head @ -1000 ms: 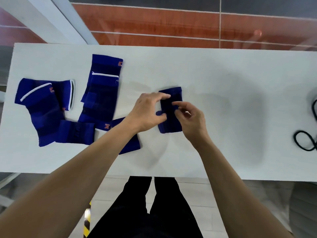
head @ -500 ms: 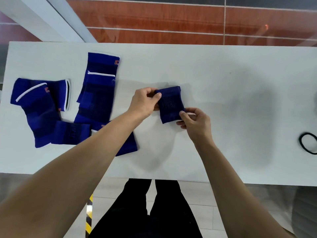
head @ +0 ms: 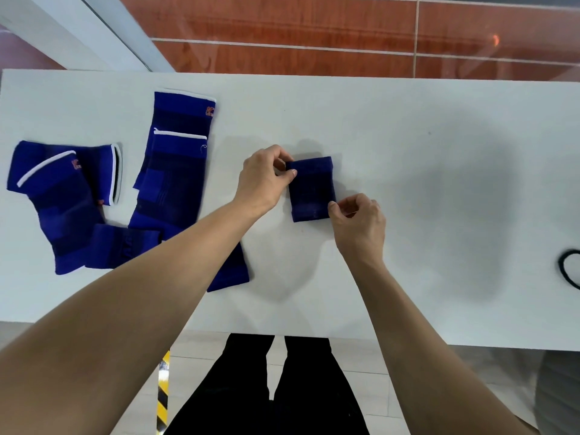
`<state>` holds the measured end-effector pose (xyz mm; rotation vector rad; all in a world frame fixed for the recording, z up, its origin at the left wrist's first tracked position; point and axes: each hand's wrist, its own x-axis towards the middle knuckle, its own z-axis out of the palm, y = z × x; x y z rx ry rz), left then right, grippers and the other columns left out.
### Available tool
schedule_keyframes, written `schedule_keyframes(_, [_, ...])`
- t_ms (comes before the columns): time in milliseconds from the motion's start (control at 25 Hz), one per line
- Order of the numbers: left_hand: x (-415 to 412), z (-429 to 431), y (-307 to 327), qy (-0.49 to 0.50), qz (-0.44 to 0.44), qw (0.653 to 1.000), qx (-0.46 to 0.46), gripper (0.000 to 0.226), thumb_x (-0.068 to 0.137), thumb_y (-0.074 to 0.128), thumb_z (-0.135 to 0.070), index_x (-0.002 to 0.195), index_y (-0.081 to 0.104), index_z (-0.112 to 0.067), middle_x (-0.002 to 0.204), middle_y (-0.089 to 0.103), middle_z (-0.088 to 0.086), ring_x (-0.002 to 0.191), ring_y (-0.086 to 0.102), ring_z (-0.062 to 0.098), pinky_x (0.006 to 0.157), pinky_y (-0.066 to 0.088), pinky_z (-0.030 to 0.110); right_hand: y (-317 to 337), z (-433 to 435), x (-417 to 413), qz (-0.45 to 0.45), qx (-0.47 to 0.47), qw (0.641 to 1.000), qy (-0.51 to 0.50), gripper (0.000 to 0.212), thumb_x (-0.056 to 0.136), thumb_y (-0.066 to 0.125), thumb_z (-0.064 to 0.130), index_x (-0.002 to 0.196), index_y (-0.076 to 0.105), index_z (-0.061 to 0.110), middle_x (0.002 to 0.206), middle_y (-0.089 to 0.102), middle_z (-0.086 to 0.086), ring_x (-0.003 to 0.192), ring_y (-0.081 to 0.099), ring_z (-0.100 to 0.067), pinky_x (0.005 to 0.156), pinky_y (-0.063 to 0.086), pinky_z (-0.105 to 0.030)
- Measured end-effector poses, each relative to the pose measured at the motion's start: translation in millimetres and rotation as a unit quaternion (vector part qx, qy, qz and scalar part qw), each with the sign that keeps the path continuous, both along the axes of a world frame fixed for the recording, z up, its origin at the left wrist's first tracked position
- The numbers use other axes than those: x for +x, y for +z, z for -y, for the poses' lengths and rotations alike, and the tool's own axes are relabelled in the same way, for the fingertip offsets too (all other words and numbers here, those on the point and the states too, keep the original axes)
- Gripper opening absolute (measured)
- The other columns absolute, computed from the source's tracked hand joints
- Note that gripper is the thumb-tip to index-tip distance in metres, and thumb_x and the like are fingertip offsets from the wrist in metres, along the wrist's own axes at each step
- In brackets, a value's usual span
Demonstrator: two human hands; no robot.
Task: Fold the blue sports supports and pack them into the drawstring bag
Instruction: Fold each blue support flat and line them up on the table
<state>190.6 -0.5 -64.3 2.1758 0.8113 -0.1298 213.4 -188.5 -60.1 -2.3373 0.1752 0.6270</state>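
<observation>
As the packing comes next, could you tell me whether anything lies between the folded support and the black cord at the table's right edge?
Nothing visible does: only bare table lies between the support and the cord. The other supports lie to its left.

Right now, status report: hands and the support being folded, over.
Left hand pinches far-left corner of folded support; right hand pinches near-right corner. Other supports lie apart, left. Black cord at right edge.
</observation>
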Motion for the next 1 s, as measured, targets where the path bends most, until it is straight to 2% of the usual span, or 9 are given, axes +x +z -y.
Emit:
schedule_keyframes(160, [0, 2, -2, 0.018, 0.005, 1.000, -0.016, 0.011, 0.086, 0.075, -0.017, 0.095, 0.069, -0.015, 0.084, 0.068, -0.009, 0.082, 0.069, 0.014, 0.083, 0.059, 0.038, -4, -2, -1, 0.010, -0.004, 1.000, 0.003, 0.014, 0.092, 0.065, 0.035, 0.091, 0.065, 0.021, 0.091, 0.065, 0.006, 0.084, 0.060, -0.012, 0.074, 0.046, -0.027])
schedule_keyframes(320, [-2, 1, -4, 0.032, -0.003, 0.999, -0.039, 0.011, 0.084, 0.076, -0.014, 0.092, 0.069, -0.016, 0.082, 0.066, -0.012, 0.083, 0.070, 0.014, 0.084, 0.060, 0.038, -4, -3, -2, 0.009, -0.002, 1.000, -0.006, 0.011, 0.092, 0.064, 0.031, 0.093, 0.065, 0.020, 0.090, 0.067, 0.005, 0.085, 0.062, -0.013, 0.067, 0.042, -0.020])
schedule_keyframes(400, [-3, 2, -2, 0.038, 0.005, 0.998, -0.048, 0.022, 0.085, 0.076, -0.020, 0.104, 0.065, -0.019, 0.086, 0.067, -0.008, 0.086, 0.069, 0.016, 0.084, 0.059, 0.039, -4, -4, -3, 0.012, 0.005, 1.000, -0.011, 0.009, 0.091, 0.064, 0.029, 0.094, 0.064, 0.021, 0.090, 0.067, 0.005, 0.086, 0.063, -0.014, 0.072, 0.047, -0.025])
schedule_keyframes(520, [-18, 16, 2, 0.054, 0.029, 0.998, -0.029, 0.038, 0.093, 0.067, -0.027, 0.127, 0.050, -0.022, 0.101, 0.065, -0.001, 0.088, 0.067, 0.018, 0.082, 0.056, 0.037, -3, -4, -8, 0.020, 0.038, 0.999, -0.020, 0.012, 0.090, 0.063, 0.027, 0.101, 0.058, 0.027, 0.089, 0.066, 0.006, 0.089, 0.063, -0.015, 0.076, 0.053, -0.033])
schedule_keyframes(640, [-58, 39, 5, 0.041, 0.066, 0.997, 0.004, 0.030, 0.099, 0.056, -0.016, 0.128, 0.049, -0.019, 0.104, 0.064, 0.000, 0.084, 0.066, 0.016, 0.082, 0.056, 0.042, -1, -4, -9, 0.014, 0.050, 0.998, -0.017, 0.014, 0.093, 0.061, 0.031, 0.107, 0.057, 0.027, 0.089, 0.066, 0.006, 0.092, 0.062, -0.015, 0.077, 0.049, -0.029])
schedule_keyframes(800, [-83, 57, 6, 0.021, 0.043, 0.996, -0.070, 0.039, 0.099, 0.055, -0.011, 0.136, 0.048, -0.019, 0.113, 0.063, 0.002, 0.093, 0.064, 0.014, 0.089, 0.055, 0.037, 2, -8, -10, -0.027, 0.042, 0.998, -0.030, 0.013, 0.095, 0.058, 0.029, 0.107, 0.062, 0.024, 0.086, 0.066, 0.011, 0.091, 0.064, -0.015, 0.079, 0.055, -0.034])
schedule_keyframes(880, [-83, 58, 6, -0.002, 0.023, 0.997, -0.078, 0.054, 0.093, 0.062, -0.008, 0.140, 0.044, -0.027, 0.117, 0.056, 0.002, 0.099, 0.060, 0.014, 0.093, 0.053, 0.033, 4, -9, -13, -0.055, 0.054, 0.996, -0.050, 0.013, 0.094, 0.060, 0.026, 0.106, 0.063, 0.024, 0.086, 0.066, 0.012, 0.085, 0.065, -0.012, 0.072, 0.054, -0.029])
schedule_keyframes(1000, [-91, 57, 5, -0.057, -0.004, 0.996, -0.067, 0.068, 0.085, 0.063, 0.002, 0.140, 0.044, -0.033, 0.113, 0.046, 0.001, 0.093, 0.055, 0.015, 0.090, 0.051, 0.028, 7, -5, -16, -0.104, 0.089, 0.987, -0.079, 0.018, 0.092, 0.064, 0.023, 0.110, 0.063, 0.022, 0.088, 0.069, 0.006, 0.071, 0.062, -0.008, 0.056, 0.043, -0.020])
